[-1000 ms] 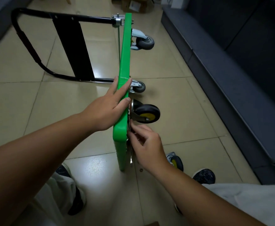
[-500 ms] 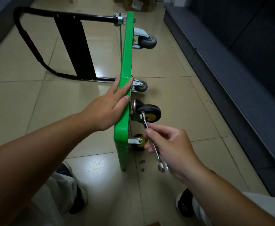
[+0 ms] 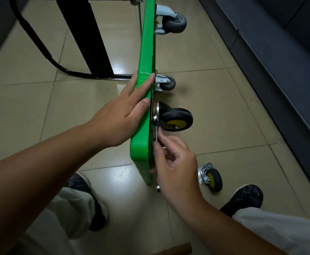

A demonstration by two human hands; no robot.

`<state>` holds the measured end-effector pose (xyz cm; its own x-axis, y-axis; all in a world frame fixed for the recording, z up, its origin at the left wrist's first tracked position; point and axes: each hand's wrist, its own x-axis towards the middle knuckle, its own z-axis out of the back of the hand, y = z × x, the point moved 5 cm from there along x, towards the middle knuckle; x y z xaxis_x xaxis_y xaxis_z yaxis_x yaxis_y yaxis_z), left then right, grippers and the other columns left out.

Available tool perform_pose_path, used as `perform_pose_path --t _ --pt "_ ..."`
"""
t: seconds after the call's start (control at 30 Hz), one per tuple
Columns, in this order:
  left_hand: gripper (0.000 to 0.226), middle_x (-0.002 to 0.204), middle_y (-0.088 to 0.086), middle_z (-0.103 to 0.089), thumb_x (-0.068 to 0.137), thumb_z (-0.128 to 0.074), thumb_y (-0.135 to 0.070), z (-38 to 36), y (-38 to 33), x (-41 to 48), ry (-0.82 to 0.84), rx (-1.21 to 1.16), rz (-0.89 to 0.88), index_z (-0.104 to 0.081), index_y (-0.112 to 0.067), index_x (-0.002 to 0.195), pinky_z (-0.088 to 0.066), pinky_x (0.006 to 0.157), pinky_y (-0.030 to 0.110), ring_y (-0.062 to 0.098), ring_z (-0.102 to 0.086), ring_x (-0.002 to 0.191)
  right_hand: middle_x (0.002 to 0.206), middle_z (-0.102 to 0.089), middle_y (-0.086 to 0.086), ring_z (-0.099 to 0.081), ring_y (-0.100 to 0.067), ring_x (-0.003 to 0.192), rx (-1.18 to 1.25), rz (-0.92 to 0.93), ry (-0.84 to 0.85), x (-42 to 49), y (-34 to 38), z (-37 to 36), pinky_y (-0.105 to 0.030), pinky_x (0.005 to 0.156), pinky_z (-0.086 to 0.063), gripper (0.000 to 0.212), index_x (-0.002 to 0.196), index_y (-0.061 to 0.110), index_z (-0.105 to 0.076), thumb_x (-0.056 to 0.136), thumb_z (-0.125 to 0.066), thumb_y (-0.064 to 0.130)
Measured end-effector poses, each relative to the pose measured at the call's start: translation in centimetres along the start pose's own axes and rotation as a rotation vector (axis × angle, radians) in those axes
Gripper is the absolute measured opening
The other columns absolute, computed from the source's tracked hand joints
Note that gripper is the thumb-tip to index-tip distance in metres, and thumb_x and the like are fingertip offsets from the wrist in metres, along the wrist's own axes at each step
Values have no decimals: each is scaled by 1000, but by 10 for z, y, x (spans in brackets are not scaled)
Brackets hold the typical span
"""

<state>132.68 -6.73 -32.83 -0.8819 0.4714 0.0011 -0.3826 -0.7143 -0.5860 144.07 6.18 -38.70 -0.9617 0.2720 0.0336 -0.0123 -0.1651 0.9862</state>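
- Two hands are working on the cart board (image 3: pixel 147 52): left hand (image 3: pixel 121 116) is pressing flat on its edge.
- Beside its wheel (image 3: pixel 176 119), right hand (image 3: pixel 174 162) is pinching a wrench (image 3: pixel 156 131).

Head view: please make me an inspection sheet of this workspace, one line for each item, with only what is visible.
Surface: beige tiled floor, glossy, with a light reflection.
Job's things: green cart stands on its edge; black wheel with yellow hub is mounted on it; wrench sits at that wheel's plate.
Clutter: one loose wheel lies on the floor near the right shoe.
Grippers: left hand rests flat on the cart's upper edge; right hand pinches the wrench.
Cables: nothing seen.
Surroundings: far grey wheel and near grey wheel on the cart, black handle, dark bench along the right.
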Motion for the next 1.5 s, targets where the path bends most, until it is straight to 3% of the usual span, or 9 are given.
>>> perform_pose_path --t 0.1,0.27,0.5,0.63,0.9,1.03,1.3,1.43,1.5 --pt "60 170 -11 6 97 -19 -53 0 0 -1 -5 3 8 -5 -56 156 -38 110 38 26 -37 146 108 -57 10 -64 -11 86 61 11 49 -6 -3 -7 -28 83 -58 44 140 24 -59 99 -60 6" --pt "62 170 -12 8 96 -17 -55 1 -1 -2 14 9 20 -3 -56 156 -37 111 39 27 -35 147 105 -59 -6 -54 -10 69 155 -45 52 0 -8 -3 -19 67 -52 51 137 20 -62 91 -69 -2" --pt "61 169 -13 10 97 -17 -56 2 -2 -3 25 3 18 -1 -56 156 -36 109 37 23 -33 149 105 -64 -17 -64 -9 74 257 -38 -39 1 -16 1 -19 66 -53 37 129 14 -66 97 -59 -4" --pt "61 169 -13 10 96 -16 -56 1 -2 -3 24 0 22 -1 -56 156 -37 107 37 24 -35 147 113 -65 -16 -67 0 91 262 -25 18 4 -17 -1 -13 80 -51 38 130 15 -62 98 -58 -5" --pt "61 170 -14 9 97 -17 -53 0 -3 -4 -4 -27 24 -4 -55 156 -39 108 37 24 -38 145 109 -67 -8 -64 1 98 61 90 60 19 -23 -6 -14 85 -50 38 132 4 -64 96 -59 -7" --pt "62 170 -13 8 96 -17 -52 0 -4 -5 -9 -37 26 -5 -53 157 -39 106 36 24 -38 145 109 -65 -11 -64 -11 102 -34 159 53 22 -27 -10 -14 90 -46 38 134 3 -63 97 -60 -6" --pt "65 170 -9 10 94 -14 -54 -1 -5 -5 17 -15 62 -1 -52 158 -43 103 38 29 -47 138 105 -62 -6 -63 -11 94 -156 169 112 15 -14 -8 -27 81 -53 41 140 9 -59 100 -57 4" --pt "59 170 -6 11 102 -17 -52 -2 -4 -4 32 -10 69 0 -50 158 -44 103 43 34 -49 135 103 -67 -11 -65 -19 86 -152 76 121 12 5 -5 -22 73 -49 35 136 14 -64 102 -56 9" --pt "55 170 -4 12 107 -20 -47 -1 -2 -5 31 -14 69 0 -49 159 -43 105 45 34 -46 138 89 -71 -6 -64 -10 70 -88 -33 153 13 15 -3 -20 67 -50 28 124 20 -70 102 -57 10"
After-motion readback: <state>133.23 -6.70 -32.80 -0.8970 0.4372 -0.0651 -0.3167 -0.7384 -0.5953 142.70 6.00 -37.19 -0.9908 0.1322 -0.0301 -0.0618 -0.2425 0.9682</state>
